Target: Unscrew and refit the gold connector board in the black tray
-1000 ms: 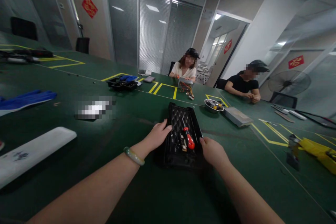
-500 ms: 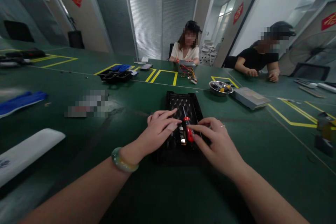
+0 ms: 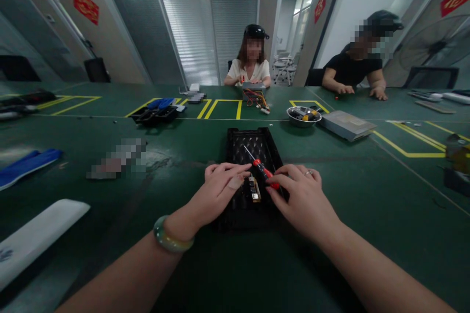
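Note:
A black tray [image 3: 273, 151] with a studded floor lies before me on the green table. In it are a red-and-black screwdriver [image 3: 262, 170], its shaft pointing to the far left, and a small circuit board with a gold-coloured edge [image 3: 254, 190]. My right hand [image 3: 301, 195] has thumb and fingers closed about the end of the screwdriver's handle. Over the tray's left side lies my left hand [image 3: 223, 188], its fingers stretched out toward the circuit board; whether the fingertips touch it I cannot tell.
Beyond the tray stand a metal bowl [image 3: 304, 117] with small parts and a grey flat box [image 3: 347, 124]. A black tray with blue gloves [image 3: 157, 111] is at far left. Nearer left lie a blue glove [image 3: 31, 164] and a white long object [image 3: 44, 237]. Two people sit across the table.
The screwdriver has turned: its tip has swung left and its handle end right, away from the circuit board. My right hand stays at the handle. The whole view has shifted slightly.

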Motion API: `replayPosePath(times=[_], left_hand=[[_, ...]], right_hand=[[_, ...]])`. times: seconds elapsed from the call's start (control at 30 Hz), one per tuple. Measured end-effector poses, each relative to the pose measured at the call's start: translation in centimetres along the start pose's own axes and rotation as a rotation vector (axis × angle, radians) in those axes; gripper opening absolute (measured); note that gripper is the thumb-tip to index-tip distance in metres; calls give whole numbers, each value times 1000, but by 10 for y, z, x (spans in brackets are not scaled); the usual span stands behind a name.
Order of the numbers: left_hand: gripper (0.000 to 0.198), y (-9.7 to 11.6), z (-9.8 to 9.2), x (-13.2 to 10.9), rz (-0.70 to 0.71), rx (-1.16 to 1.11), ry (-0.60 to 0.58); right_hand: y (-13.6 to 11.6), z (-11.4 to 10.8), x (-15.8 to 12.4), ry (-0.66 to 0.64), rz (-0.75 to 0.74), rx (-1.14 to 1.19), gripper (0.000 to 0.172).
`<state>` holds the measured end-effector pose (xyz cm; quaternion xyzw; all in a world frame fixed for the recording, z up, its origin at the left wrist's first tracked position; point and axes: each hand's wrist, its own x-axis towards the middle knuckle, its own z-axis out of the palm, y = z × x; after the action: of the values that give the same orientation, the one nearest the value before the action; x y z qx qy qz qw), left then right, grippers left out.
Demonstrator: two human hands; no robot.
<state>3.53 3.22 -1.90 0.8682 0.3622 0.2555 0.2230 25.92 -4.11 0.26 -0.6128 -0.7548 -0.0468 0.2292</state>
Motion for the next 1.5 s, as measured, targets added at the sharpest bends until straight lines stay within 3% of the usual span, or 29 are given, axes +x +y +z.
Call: replayPosePath(times=[0.17,0.3,0.57,0.83,1.07,1.17,1.3,1.4,1.5], left_hand=[[44,-2,3,-1,-10,22,-30],[46,0,1,-1,-12,-29,-58],[42,8,-2,-5,99,-138,-77],[46,13,-1,-10,188,-247,-68],[49,14,0,-12,215,-557,12],[53,18,-1,-16,276,-602,-15],[57,23,-2,-21,341,-649,-49],[54,26,-2,-23,297,-701,-33],[50,25,1,-20,199,-744,59]], right_hand=[[-12,8,-5,-126,-119,61,25],[-14,11,-5,-184,-158,61,22],[-16,5,-3,-170,-79,191,19],[-12,12,-2,-107,-4,326,23],[-8,7,-4,61,106,413,18],[-7,9,-6,121,186,541,17],[-9,15,-6,217,179,797,19],[-12,16,-6,253,134,938,21],[-14,13,-7,299,83,875,21]])
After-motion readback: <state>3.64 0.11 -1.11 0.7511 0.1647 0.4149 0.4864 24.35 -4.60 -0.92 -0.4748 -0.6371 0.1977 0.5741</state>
